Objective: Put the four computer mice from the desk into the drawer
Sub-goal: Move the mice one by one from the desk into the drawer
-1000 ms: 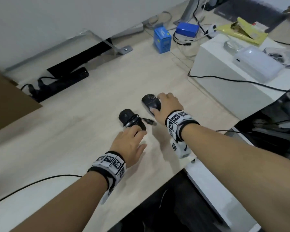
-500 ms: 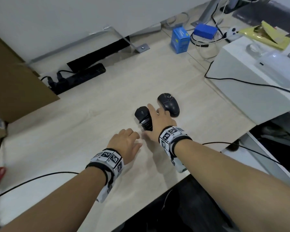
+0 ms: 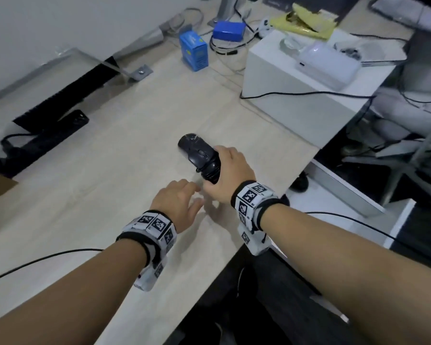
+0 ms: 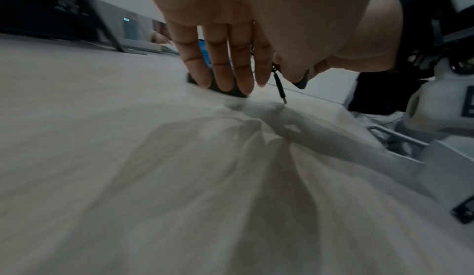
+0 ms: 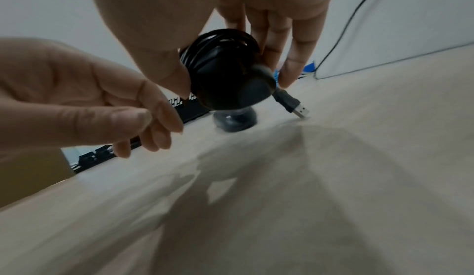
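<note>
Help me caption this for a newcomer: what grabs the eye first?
The right hand lifts a black mouse wrapped in its own cord, its USB plug dangling just above the desk. A second black mouse lies beyond it; the left hand hovers empty alongside.

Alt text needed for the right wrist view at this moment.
The right hand holds a black wired mouse, its cable wrapped round it, above the wooden desk; its USB plug dangles. A second black mouse lies below; the left hand hovers alongside.

Two black mice (image 3: 199,152): one lifted, one on desk (image 3: 110,183).
</note>
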